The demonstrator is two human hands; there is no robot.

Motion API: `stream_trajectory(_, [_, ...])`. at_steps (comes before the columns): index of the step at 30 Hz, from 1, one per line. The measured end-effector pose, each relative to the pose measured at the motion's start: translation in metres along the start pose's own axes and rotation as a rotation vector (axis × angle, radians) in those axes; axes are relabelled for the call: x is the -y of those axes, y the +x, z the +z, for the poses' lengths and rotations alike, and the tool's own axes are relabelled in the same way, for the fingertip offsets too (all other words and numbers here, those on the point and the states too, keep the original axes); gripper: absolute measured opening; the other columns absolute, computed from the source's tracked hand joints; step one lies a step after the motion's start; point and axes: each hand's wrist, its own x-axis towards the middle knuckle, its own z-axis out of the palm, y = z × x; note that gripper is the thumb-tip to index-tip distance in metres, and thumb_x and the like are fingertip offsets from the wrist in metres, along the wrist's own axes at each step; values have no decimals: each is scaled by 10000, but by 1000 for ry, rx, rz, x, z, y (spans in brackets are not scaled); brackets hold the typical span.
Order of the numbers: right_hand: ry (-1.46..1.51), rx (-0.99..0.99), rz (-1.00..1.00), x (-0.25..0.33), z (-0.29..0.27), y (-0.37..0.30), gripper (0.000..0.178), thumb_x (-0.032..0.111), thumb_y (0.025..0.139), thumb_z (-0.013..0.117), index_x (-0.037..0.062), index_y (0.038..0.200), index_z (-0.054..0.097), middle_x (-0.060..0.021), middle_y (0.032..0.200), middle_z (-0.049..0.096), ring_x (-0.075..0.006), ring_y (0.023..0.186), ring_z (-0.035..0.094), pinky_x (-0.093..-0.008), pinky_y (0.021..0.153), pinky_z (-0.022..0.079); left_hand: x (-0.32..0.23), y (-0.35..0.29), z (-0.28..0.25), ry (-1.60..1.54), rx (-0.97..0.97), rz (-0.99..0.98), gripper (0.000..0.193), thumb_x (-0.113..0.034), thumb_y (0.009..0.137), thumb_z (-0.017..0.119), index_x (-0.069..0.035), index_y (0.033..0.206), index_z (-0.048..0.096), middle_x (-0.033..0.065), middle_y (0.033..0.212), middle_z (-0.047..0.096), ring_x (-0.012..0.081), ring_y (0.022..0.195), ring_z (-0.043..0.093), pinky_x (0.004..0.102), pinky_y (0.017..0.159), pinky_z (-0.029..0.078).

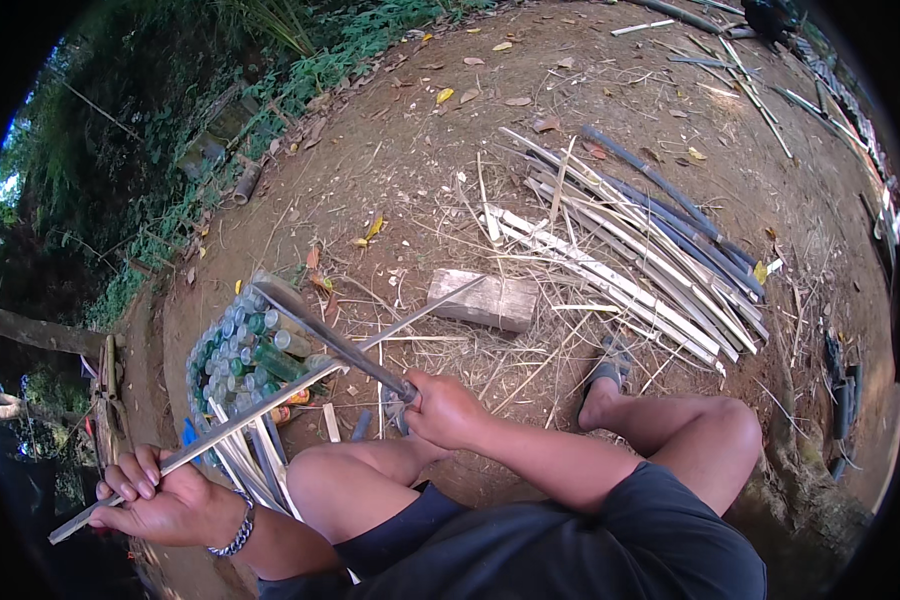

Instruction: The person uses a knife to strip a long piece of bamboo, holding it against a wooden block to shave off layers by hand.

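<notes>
My left hand [165,497], with a chain bracelet at the wrist, is wrapped round the near end of a long split bamboo strip [240,428]. The strip slants away to the upper right, and its far tip lies over a short wooden block [485,298] on the ground. In my right hand [444,408] is the handle of a machete [335,342]. Its dark blade points to the upper left and crosses over the strip, close to or touching it; which of these I cannot tell. Most of the handle is hidden in my fist.
A pile of split bamboo strips [620,255] and dark poles [660,190] lies on the right. Many clear and green bottles [260,345] stand at the left, near more strips [250,455] beside my left leg. A sandalled foot [602,390] rests near the block.
</notes>
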Motion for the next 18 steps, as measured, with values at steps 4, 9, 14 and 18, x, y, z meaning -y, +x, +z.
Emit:
stream_trajectory(4, [-99, -39, -23, -10, -10, 5, 250, 145, 765, 650, 21, 962, 559, -226, 754, 639, -441, 768, 632, -517, 695, 497, 4, -3, 7, 26, 0, 28, 409, -471, 947, 560, -85, 811, 548, -15, 572, 429, 71, 456, 377, 196, 400, 309])
stream_trajectory(9, [-97, -29, 0, 12, -5, -1, 217, 130, 767, 632, 24, 935, 544, -237, 762, 631, -440, 792, 626, -522, 707, 493, 2, -7, 8, 15, -35, 40, 407, -469, 956, 547, -91, 805, 538, -20, 570, 415, 65, 453, 367, 193, 396, 298])
stream_trajectory(14, [-132, -84, 221, -57, -11, 6, 185, 123, 793, 598, 31, 946, 549, -239, 793, 632, -426, 792, 633, -516, 718, 490, 1, -6, 19, 91, -85, 51, 400, -464, 957, 548, -97, 799, 541, -21, 563, 417, 65, 458, 375, 188, 401, 304])
stream_trajectory(18, [-151, -47, 282, -78, -32, 5, 184, 150, 832, 602, 21, 958, 568, -235, 861, 649, -409, 832, 644, -512, 751, 501, 7, -3, 8, 38, -25, 52, 402, -465, 956, 549, -99, 789, 553, -20, 566, 433, 68, 461, 382, 186, 409, 315])
